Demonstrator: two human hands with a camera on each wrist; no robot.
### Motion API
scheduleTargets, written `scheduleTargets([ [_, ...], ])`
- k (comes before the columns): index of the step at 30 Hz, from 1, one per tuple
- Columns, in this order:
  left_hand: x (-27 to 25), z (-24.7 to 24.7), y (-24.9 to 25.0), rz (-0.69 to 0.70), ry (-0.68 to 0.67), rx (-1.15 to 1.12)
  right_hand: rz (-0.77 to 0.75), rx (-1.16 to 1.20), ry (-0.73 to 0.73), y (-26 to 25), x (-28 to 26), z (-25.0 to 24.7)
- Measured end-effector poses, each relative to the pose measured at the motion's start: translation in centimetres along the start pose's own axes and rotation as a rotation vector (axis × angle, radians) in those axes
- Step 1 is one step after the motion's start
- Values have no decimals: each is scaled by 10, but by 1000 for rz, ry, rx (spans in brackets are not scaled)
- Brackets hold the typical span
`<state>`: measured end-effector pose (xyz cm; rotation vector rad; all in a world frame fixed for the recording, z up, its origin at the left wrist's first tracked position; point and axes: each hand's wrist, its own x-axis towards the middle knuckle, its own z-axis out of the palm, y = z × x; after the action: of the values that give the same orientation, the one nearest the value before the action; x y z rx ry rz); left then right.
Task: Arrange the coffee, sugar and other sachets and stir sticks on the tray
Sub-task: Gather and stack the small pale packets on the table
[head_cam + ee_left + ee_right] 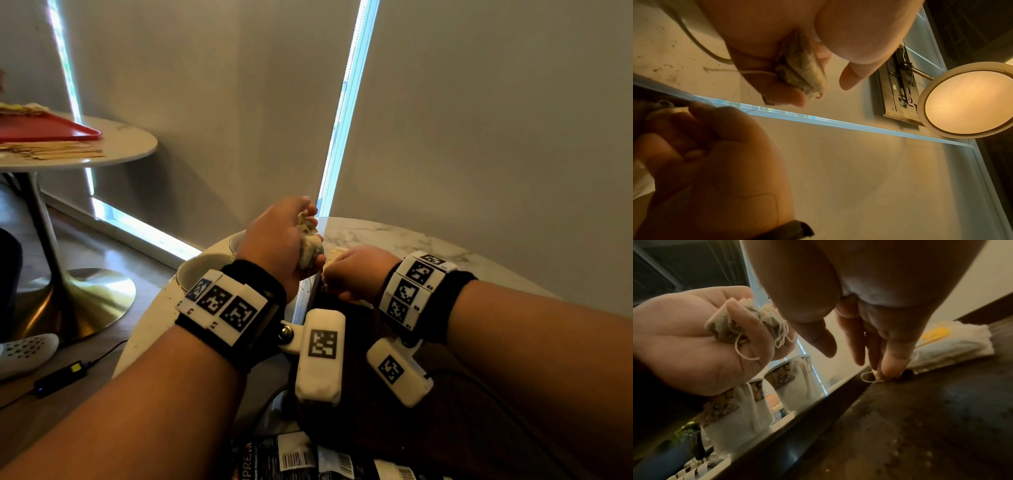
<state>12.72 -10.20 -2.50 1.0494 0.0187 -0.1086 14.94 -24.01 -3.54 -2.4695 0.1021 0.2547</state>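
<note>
1. Over the dark tray (920,426), at its far-left edge, both hands work close together; the tray sits on a marble bench (394,236).
2. The left hand (274,246) is raised just above the tray rim, its fingers (748,331) curled tight round a crumpled bunch of tea bags (740,321) with loose strings hanging out.
3. The right hand (356,270) is low, its fingers (890,363) pointing down and pinching something small with a looped string (866,377) against the tray floor beside the rim. It looks like another tea bag or its tag, but most of it is hidden.
4. A flat stack of tea bags (953,345) lies on the tray to the right of the right fingers, near but not touching. Its long axis seems to run left to right across the tray.
5. The coming move turns on this: the bunch sits to the left of and above the right fingers, and the stack lies on their other side, so the right hand is nearer the stack.
6. The bunch has no clear long axis; it is balled up, strings pointing down.
7. Patterned cups (795,379) stand on the bench just beyond the tray's left rim, under the left hand.
8. Black sachets (301,459) lie on the near side.
9. A trailing string could snag a cup.
</note>
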Motion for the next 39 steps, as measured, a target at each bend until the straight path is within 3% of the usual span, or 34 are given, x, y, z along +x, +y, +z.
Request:
scheduleTargets([
  [2, 0, 0, 0, -3, -13, -15, 35, 6, 16, -1, 2, 0],
  [4, -2, 1, 0, -26, -21, -57, 60, 154, 13, 0, 3, -2],
  [7, -4, 3, 2, -55, -29, -118, -60, 214, 155, 2, 1, -15],
  [10, -3, 7, 1, -51, -36, -135, -233, 417, 306, -2, -15, -28],
  [12, -4, 8, 0, -53, -53, -153, -355, 478, 249, -5, -27, -32],
  [15, -7, 9, -1, -66, -93, -216, -442, 365, 89, -9, -43, -30],
  [18, -8, 10, -2, -74, -99, -225, -427, 242, 108, -7, -43, -25],
  [26, -4, 8, -4, -63, -75, -271, -365, 356, 181, 3, -36, -24],
  [39, -3, 8, -4, -109, -69, -156, -367, 625, 122, 8, -37, -26],
])
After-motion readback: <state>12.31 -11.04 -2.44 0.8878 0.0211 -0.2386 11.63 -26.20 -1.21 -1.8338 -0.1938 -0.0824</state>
